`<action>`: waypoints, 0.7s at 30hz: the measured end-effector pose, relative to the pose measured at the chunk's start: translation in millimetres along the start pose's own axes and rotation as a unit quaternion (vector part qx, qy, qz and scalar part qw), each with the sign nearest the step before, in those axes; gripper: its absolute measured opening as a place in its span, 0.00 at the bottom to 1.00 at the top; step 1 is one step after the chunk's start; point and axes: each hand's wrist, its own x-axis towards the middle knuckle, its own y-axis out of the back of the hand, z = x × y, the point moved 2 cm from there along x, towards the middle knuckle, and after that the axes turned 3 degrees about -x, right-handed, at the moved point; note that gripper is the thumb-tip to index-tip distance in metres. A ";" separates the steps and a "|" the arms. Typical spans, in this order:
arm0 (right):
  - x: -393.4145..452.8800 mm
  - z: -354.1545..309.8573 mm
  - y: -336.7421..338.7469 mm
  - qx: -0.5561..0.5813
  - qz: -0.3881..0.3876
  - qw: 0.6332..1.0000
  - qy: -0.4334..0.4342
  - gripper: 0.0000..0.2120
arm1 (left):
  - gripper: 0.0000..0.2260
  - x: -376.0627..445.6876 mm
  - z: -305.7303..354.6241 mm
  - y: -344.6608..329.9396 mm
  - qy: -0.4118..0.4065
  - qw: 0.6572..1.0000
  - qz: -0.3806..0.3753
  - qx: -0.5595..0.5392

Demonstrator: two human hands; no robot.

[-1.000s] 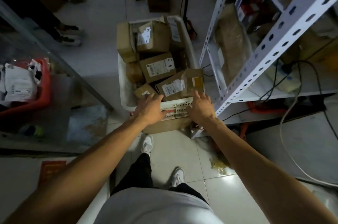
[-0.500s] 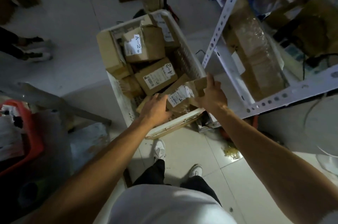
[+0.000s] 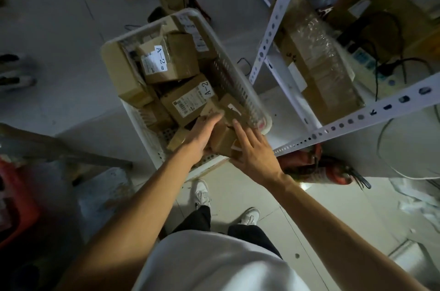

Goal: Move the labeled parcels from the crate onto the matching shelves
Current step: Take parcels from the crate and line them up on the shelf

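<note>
A white plastic crate stands on the floor, full of several brown cardboard parcels. Two of them show white labels reading A-2: one at the back and one in the middle. At the crate's near corner both my hands hold one brown parcel. My left hand grips its left side and my right hand presses its right side. Its label is mostly hidden. A white perforated metal shelf rack stands right of the crate.
The rack's low shelf holds a large plastic-wrapped carton and black cables. A red fire extinguisher lies on the floor under the rack's corner. A red bin is at the left, another person's shoes at the far left. My own feet stand just behind the crate.
My hands have left the crate's near rim and closed on a parcel at its near corner. The view has swung so the crate sits tilted and closer.
</note>
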 end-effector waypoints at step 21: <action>-37.8 -1.1 25.3 0.320 -0.136 0.922 -0.170 0.49 | 0.45 -69.2 -43.2 -22.5 -0.205 0.968 0.079 0.123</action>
